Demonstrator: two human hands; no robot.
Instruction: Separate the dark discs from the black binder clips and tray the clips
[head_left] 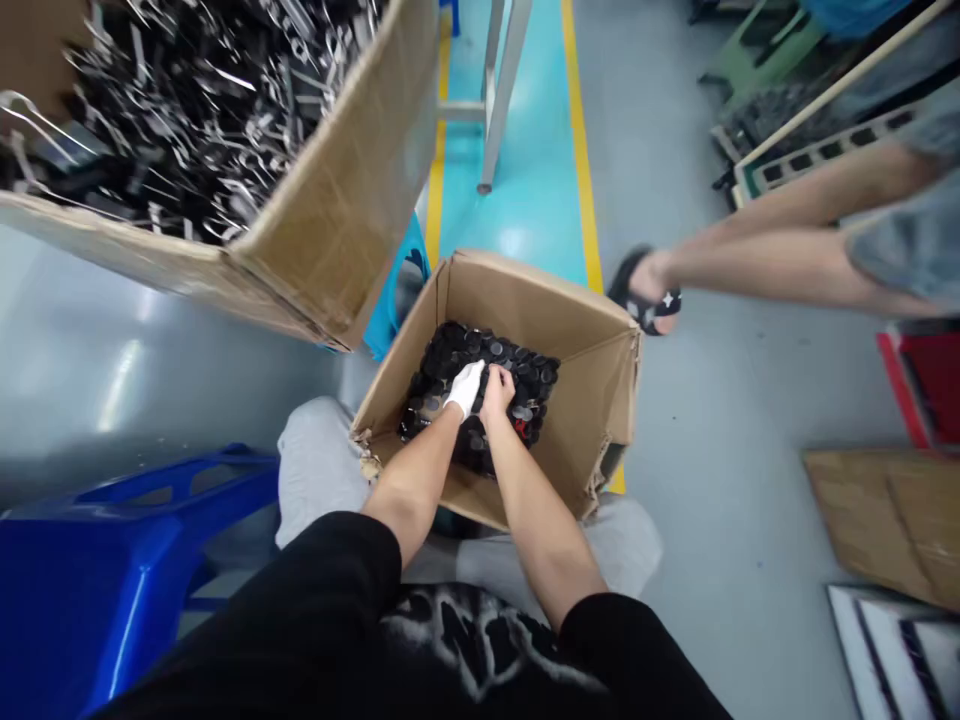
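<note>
Both my hands reach down into an open cardboard box (517, 290) between my knees. On its bottom lies a layer of small round black pieces (536, 375). My left hand (466, 388), in a white glove, is low over the pieces, its fingers pointing toward my right hand. Bare and with curled fingers, my right hand (497, 388) is close beside it. Whatever either hand may hold is too small to make out. A small red item (520, 427) shows among the pieces, just right of my right wrist.
A larger carton (337, 190) full of black and metal clips (225, 100) stands at upper left. A blue plastic stool (97, 560) is at lower left. Another person's legs (787, 260) extend in from the right, one sandalled foot near the box. Flat cardboard (885, 510) lies at right.
</note>
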